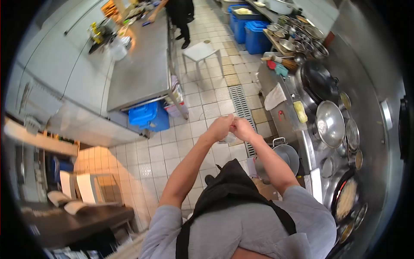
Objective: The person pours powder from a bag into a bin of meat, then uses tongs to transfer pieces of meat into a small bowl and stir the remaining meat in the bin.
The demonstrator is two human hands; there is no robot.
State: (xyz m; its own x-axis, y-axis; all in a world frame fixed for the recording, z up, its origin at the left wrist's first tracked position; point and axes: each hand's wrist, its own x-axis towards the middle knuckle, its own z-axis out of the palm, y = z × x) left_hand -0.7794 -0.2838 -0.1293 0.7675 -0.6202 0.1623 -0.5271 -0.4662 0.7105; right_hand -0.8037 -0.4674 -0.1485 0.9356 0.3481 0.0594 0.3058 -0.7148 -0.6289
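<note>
My left hand (221, 128) and my right hand (244, 129) meet in front of me at waist height, above the tiled floor. The fingers of both are closed and pinched together at the top of what looks like a clear plastic bag (228, 138). It hangs just under the hands, and its contents, if any, cannot be made out. A bit of red shows between the fingers. To the right of my right forearm, a large metal pot (290, 156) stands low beside the stove.
On the right, the stove counter carries a black wok (320, 80), a steel bowl (330, 124), a yellow sponge (300, 112) and a pan of food (346, 199). A steel table (140, 77), a white stool (200, 51) and blue bins (257, 37) stand ahead. Another person (179, 17) works there.
</note>
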